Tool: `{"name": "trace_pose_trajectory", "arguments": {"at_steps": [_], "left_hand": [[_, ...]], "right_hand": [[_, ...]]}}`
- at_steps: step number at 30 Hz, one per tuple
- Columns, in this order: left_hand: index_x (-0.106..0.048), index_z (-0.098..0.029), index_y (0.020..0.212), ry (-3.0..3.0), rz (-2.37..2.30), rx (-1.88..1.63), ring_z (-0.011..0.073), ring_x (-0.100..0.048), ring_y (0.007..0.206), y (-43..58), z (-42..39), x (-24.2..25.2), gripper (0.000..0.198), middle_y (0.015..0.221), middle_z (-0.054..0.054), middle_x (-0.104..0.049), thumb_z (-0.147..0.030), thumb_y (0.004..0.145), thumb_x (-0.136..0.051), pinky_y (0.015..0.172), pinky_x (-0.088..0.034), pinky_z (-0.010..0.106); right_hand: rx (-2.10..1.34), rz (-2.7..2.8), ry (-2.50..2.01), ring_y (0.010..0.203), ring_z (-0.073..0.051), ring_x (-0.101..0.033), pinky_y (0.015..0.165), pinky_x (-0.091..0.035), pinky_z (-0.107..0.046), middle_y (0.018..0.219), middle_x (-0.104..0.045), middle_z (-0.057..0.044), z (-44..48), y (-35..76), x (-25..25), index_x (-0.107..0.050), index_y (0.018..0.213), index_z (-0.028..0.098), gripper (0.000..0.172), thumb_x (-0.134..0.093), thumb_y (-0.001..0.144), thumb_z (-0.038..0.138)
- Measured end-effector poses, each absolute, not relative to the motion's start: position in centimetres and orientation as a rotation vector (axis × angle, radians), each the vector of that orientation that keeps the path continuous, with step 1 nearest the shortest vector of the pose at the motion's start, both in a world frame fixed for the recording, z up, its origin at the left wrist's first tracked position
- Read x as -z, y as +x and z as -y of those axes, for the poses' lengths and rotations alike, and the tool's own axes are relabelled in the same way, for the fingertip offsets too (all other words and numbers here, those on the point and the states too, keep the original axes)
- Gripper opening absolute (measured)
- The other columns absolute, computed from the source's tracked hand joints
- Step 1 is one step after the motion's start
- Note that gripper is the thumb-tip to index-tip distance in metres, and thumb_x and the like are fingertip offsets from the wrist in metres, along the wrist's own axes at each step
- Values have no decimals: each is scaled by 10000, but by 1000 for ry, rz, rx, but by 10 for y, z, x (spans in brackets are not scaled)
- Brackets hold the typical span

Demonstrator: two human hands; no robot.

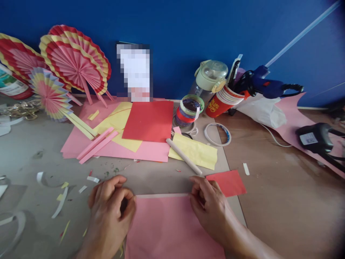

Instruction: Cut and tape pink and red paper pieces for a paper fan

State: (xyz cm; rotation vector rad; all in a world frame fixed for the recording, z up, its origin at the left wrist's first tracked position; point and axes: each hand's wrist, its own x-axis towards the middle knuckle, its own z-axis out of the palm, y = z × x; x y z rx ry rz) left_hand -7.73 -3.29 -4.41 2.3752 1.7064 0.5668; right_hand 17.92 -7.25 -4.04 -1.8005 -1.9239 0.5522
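Observation:
A sheet of pink paper (164,226) lies on the table between my hands, with a pale strip along its far edge. My left hand (111,212) is curled, thumb and fingers together at the far left corner of the sheet. At the far right corner, my right hand (211,205) pinches the edge, its fingertips drawn together. Just beyond the right hand lie a small red paper piece (229,182) and a pale round stick (184,157). The stick rests partly on a folded yellow paper (198,151).
Pleated paper fans (78,68) lean at the back left. A red paper square (149,120) tops pink and yellow sheets. Tape rolls (185,118), a bottle (208,77), red paper cups (219,104) holding tools, and a tape ring (217,134) stand right. Paper scraps (59,203) litter the left.

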Motion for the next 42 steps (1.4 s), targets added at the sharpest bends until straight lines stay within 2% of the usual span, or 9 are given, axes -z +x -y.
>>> {"name": "trace_pose_trajectory", "arguments": {"at_steps": [9, 20, 25, 31, 42], "left_hand": [[-582, -217, 640, 2321, -1708, -580, 289, -576, 982, -77, 32, 44, 175, 981, 84, -565, -206, 798, -509, 908, -373, 486], [-550, -210, 620, 2269, -1633, -608, 247, -557, 995, -77, 31, 36, 185, 989, 69, -526, -146, 784, -493, 839, -405, 412], [-544, -213, 610, 2283, -1637, -584, 235, -554, 995, -76, 32, 35, 192, 1002, 69, -532, -140, 782, -499, 852, -399, 410], [-547, -217, 632, 2304, -1643, -539, 220, -545, 1006, -77, 35, 33, 211, 1047, 66, -552, -107, 798, -477, 969, -331, 459], [-532, -217, 631, 2305, -1625, -502, 227, -554, 1014, -77, 33, 32, 205, 1024, 62, -562, -95, 786, -477, 974, -327, 473]], "right_hand": [[-561, 1917, -1772, 564, -173, -523, 523, -451, -289, 648, -594, 13, 70, 181, 40, -478, 1072, 195, 316, -433, 783, 77], [-649, 1886, -1777, 595, -166, -519, 539, -447, -267, 667, -576, 11, 73, 184, 43, -473, 1079, 195, 325, -443, 781, 68], [-671, 1880, -1788, 605, -165, -519, 555, -456, -270, 679, -584, 8, 73, 184, 44, -466, 1082, 200, 313, -432, 799, 70], [-678, 1875, -1793, 603, -165, -518, 546, -457, -264, 678, -575, 20, 76, 185, 45, -466, 1082, 222, 309, -429, 805, 89], [-678, 1853, -1807, 590, -164, -518, 539, -461, -268, 679, -573, 22, 76, 186, 49, -471, 1078, 232, 301, -438, 801, 120]]}}
